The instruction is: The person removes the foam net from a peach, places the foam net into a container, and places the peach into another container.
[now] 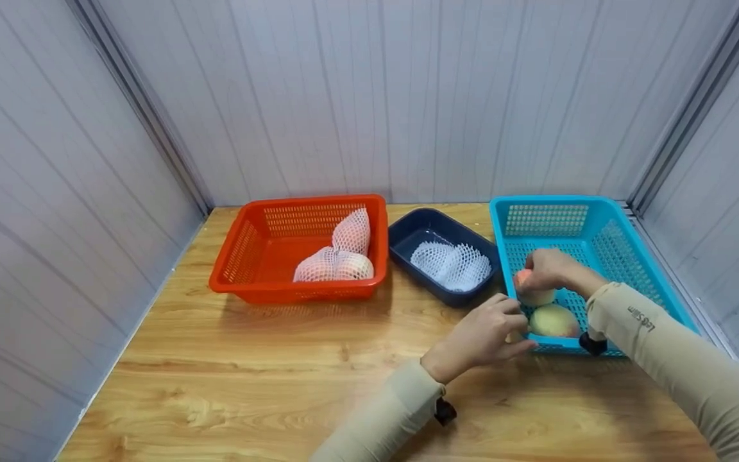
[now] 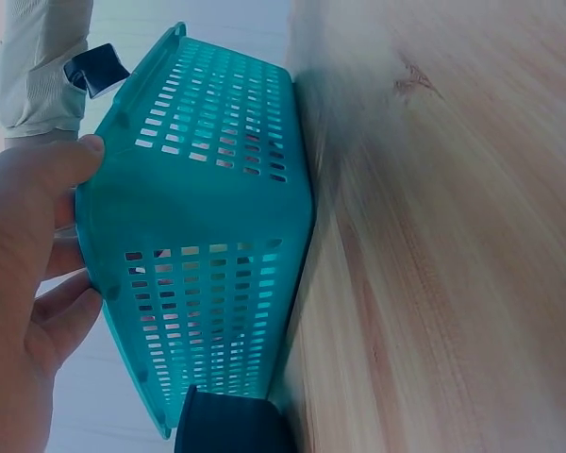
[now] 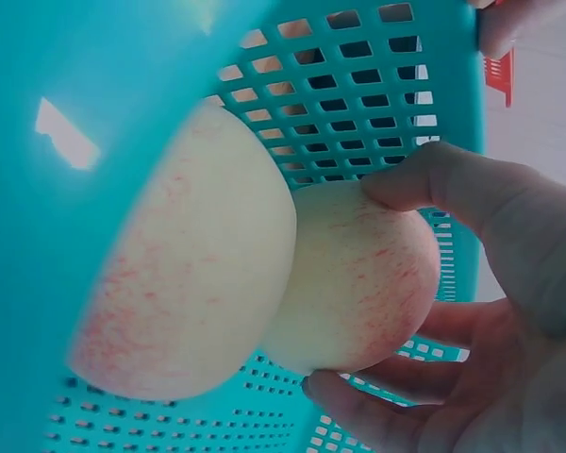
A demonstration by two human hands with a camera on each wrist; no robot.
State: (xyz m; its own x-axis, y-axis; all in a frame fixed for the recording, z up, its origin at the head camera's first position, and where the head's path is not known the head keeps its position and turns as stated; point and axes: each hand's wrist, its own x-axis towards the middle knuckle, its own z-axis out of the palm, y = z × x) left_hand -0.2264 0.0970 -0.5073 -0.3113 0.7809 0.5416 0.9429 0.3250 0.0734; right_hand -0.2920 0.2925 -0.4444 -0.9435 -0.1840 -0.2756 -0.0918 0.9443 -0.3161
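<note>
Inside the blue basket (image 1: 648,276), my right hand (image 1: 552,269) grips a peach (image 3: 368,283), thumb on one side and fingers curled under the other. Against it lies a second peach (image 1: 554,321), larger-looking in the right wrist view and pale with red streaks. My left hand (image 1: 482,337) holds the same basket by its near left corner, with the thumb (image 2: 80,162) against the corner and some fingers hooked over the rim. The fingers behind that rim are partly hidden in the left wrist view.
An orange basket (image 1: 267,289) on the left contains several fruits in white foam nets (image 1: 351,232). Between the baskets stands a dark blue tray (image 1: 408,221) with white foam nets (image 1: 453,264) in it. All stand on a wooden table (image 1: 267,378) enclosed by pale walls.
</note>
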